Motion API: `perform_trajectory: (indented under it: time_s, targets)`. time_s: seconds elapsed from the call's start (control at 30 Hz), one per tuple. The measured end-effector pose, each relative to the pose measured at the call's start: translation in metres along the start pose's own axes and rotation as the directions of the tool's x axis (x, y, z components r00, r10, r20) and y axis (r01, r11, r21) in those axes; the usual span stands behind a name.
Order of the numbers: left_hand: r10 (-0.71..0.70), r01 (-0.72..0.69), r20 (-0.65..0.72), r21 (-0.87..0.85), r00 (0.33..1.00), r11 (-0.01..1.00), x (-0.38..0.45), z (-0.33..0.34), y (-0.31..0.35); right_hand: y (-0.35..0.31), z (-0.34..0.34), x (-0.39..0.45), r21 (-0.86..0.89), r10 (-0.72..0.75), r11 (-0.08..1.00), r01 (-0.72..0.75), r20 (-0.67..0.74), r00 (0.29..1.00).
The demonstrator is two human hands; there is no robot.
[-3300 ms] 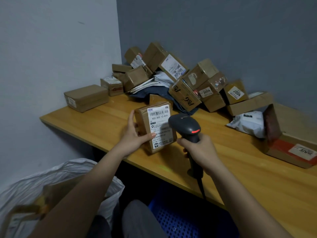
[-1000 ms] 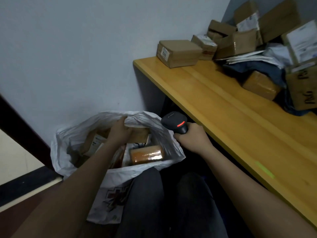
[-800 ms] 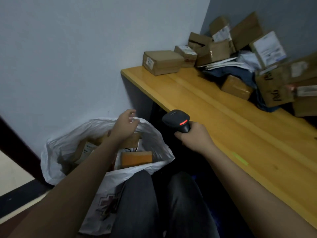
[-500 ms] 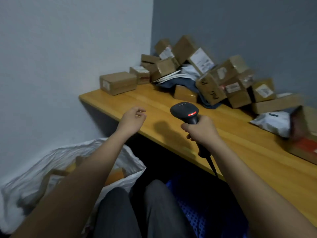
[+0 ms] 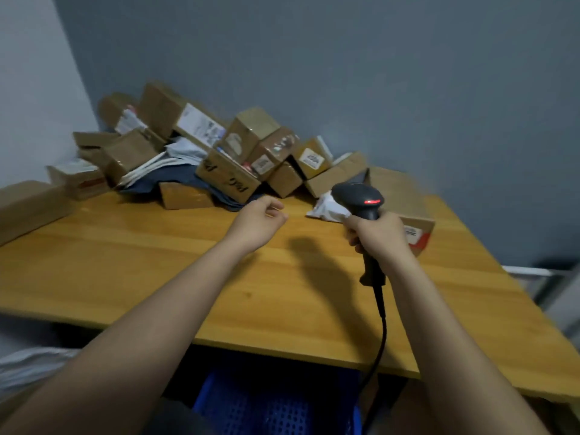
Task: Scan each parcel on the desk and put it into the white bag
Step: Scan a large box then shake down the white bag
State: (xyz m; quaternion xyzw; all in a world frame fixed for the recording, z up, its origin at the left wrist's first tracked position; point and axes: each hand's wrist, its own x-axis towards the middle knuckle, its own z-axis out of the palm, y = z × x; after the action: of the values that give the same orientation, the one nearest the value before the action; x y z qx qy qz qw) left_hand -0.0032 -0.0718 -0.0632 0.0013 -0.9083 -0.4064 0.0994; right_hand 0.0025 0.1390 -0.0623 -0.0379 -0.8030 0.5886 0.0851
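A moment ago the left hand (image 5: 257,221) was inside the white bag (image 5: 28,364), where it let go of the parcel that was scanned just before. Now this hand is back above the desk (image 5: 131,262) and it carries nothing. This means that one parcel is finished, and I judge that the cycle begins again with the choice of the next one.

The left arm is stretched forward over the middle of the desk. The hand floats a little above the wood, with the fingers loosely curled and the thumb close to them (nothing is between them). It is near the front of the pile of parcels (image 5: 219,152), just beside the dark blue cloth (image 5: 175,183), but it touches no box yet. The closest things to it seem to be the small brown parcel (image 5: 185,196) that lies under the cloth edge and the white soft packet (image 5: 326,207).

The right hand (image 5: 376,237) holds the black scanner (image 5: 361,199) firmly by its handle, with the fingers wrapped around it. The head of the scanner points toward the pile and its red light is on. The cable hangs down over the front edge of the desk.

Many parcels still wait against the grey wall, so most of the work remains. Of the white bag only a pale corner is visible at the lower left, beneath the desk level.
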Motion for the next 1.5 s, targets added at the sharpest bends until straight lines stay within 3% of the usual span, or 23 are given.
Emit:
perform_trajectory:
  time_s: [0.23,0.33,0.47,0.53,0.63,0.77,0.87,0.97,1.07,1.17,1.27,1.4,1.5]
  targets:
    - [0.082,-0.063,0.222,-0.092,0.972,0.994,0.046,0.104,0.067,0.028,-0.08,0.04,0.107,0.109,0.991,-0.08,-0.301,0.947]
    - [0.079,-0.04,0.296,-0.137,0.952,0.99,0.051,0.133,0.082,0.036,-0.09,0.053,0.225,0.195,0.964,-0.14,-0.241,0.951]
    - [0.079,-0.028,0.367,-0.142,0.927,0.989,0.05,0.151,0.081,0.054,-0.085,0.056,0.204,0.183,0.968,-0.149,-0.158,0.97]
    - [-0.013,0.027,0.283,-0.047,0.959,0.999,0.052,0.144,0.071,0.054,-0.082,0.048,0.208,0.163,0.968,-0.139,-0.105,0.981]
    - [-0.13,0.129,0.021,0.069,0.991,0.989,0.05,0.113,0.046,0.051,-0.077,0.032,0.223,0.136,0.964,-0.146,0.062,0.989]
    - [-0.081,0.083,-0.024,0.129,0.996,0.988,0.034,0.073,0.019,0.046,-0.051,0.021,0.245,0.133,0.96,-0.134,0.019,0.991]
    - [0.09,-0.103,0.124,0.101,0.988,0.99,0.024,0.062,0.015,0.032,-0.022,0.01,0.201,0.127,0.971,-0.132,0.04,0.991]
    - [0.107,-0.218,0.307,0.357,0.946,0.908,0.025,0.06,0.011,0.021,-0.009,0.002,0.137,0.062,0.988,-0.064,0.021,0.998]
    - [0.212,-0.321,0.256,0.532,0.943,0.784,0.026,0.059,0.003,0.015,-0.018,0.008,0.048,0.032,0.998,-0.028,-0.078,0.996]
    - [0.236,-0.318,0.217,0.548,0.947,0.773,0.024,0.054,-0.004,0.017,-0.031,0.017,-0.106,-0.031,0.994,0.01,-0.196,0.98]
    - [0.191,-0.281,0.214,0.564,0.958,0.777,0.018,0.042,-0.009,0.021,-0.038,0.022,-0.234,-0.046,0.972,-0.003,-0.206,0.977]
    - [0.141,-0.219,0.175,0.601,0.974,0.769,0.005,0.011,-0.03,0.017,-0.023,0.016,-0.353,0.028,0.934,-0.05,-0.066,0.997]
    - [0.099,-0.147,0.112,0.609,0.989,0.779,-0.014,-0.018,-0.052,0.01,0.006,0.001,-0.389,0.021,0.921,0.021,0.103,0.994]
